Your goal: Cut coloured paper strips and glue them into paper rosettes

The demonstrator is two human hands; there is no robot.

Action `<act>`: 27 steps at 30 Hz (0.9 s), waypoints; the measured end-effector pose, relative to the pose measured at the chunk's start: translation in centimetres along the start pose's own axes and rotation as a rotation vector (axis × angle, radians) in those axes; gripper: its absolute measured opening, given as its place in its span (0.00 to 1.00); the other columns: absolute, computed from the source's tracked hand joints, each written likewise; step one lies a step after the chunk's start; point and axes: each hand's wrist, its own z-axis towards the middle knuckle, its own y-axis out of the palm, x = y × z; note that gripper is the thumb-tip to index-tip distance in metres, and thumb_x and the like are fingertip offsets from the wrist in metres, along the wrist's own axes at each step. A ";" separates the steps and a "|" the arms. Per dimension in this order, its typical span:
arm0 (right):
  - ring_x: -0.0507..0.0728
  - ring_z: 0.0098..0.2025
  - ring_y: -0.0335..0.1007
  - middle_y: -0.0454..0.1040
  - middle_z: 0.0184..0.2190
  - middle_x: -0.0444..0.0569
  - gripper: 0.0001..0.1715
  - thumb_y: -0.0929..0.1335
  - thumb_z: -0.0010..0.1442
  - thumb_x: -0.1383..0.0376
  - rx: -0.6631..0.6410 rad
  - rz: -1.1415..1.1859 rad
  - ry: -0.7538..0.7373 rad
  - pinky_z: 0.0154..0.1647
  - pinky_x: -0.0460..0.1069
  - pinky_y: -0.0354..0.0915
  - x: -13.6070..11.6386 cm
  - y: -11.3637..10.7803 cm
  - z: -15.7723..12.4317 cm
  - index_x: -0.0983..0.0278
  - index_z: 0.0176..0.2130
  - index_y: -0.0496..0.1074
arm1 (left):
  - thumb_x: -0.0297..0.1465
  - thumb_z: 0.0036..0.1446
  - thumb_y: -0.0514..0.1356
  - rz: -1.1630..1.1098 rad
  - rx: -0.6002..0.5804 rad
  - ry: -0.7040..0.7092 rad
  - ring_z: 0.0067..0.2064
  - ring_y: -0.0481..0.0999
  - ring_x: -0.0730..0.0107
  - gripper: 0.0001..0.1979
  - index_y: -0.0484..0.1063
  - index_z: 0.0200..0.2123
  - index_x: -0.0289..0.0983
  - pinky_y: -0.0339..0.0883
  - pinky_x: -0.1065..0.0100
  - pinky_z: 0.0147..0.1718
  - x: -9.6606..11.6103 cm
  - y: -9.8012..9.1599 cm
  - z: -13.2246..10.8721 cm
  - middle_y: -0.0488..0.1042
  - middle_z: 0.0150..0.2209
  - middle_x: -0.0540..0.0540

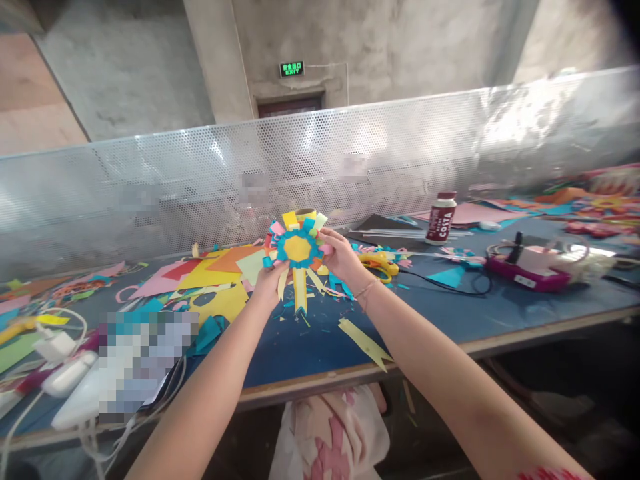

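- Nearest, under the table edge at 6 o'clock of the view, hangs a pink-and-white patterned cloth [335, 433].
- At 8 o'clock, white plugs and cables [60, 360] lie on the blue table [450, 320].
- A loose yellow ribbon strip [365, 341] with a notched end lies just off centre at 5 o'clock. It is cut but not joined to anything.
- At the centre, both hands hold a paper rosette [299, 250] up above the table, facing the camera.
- The left hand [269, 283] is closed on the rosette's rim at about 8 o'clock, and the right hand [340, 257] pinches the rim at 3 o'clock.
- The rosette looks largely assembled. It has a yellow centre, a blue toothed ring, mixed-colour outer tabs and yellow tails hanging at 6 o'clock.
- What remains seems to be small fitting or straightening at the rim. The back is hidden.
- Yellow-handled scissors [383, 263] lie just beside the right wrist, at 3 o'clock of the rosette.
- Cut coloured paper sheets [215, 280] are spread out at 9 o'clock.
- Farther off at 3 o'clock sits a pink device [520, 270] with a black cord, and a dark red bottle [441, 217] stands upright at 2 o'clock.
- Behind it all runs a perforated metal screen [200, 180], with a green exit sign [291, 69] at 12 o'clock.
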 end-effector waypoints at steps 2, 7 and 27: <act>0.49 0.29 0.71 0.76 0.27 0.42 0.15 0.75 0.40 0.67 -0.047 -0.033 0.001 0.32 0.44 0.69 0.2 0.0 -0.1 0.62 0.31 0.73 | 0.26 0.43 0.66 -0.004 0.000 0.003 0.34 0.79 0.63 0.09 0.71 0.29 0.30 0.73 0.64 0.39 0.0 0.0 0.0 0.76 0.26 0.43; 0.49 0.29 0.71 0.76 0.28 0.42 0.14 0.76 0.40 0.66 -0.063 -0.083 -0.013 0.33 0.44 0.68 0.5 -0.3 0.0 0.62 0.31 0.73 | 0.25 0.44 0.65 -0.010 -0.009 -0.003 0.31 0.79 0.65 0.07 0.70 0.28 0.31 0.73 0.64 0.38 -0.1 -0.1 0.0 0.76 0.25 0.44; 0.46 0.20 0.64 0.69 0.19 0.37 0.16 0.75 0.41 0.59 0.094 -0.115 -0.011 0.20 0.43 0.62 0.2 -1.1 0.6 0.62 0.23 0.66 | 0.24 0.45 0.65 0.071 -0.014 -0.034 0.28 0.78 0.65 0.07 0.68 0.24 0.33 0.73 0.64 0.38 0.1 0.2 -0.3 0.69 0.16 0.50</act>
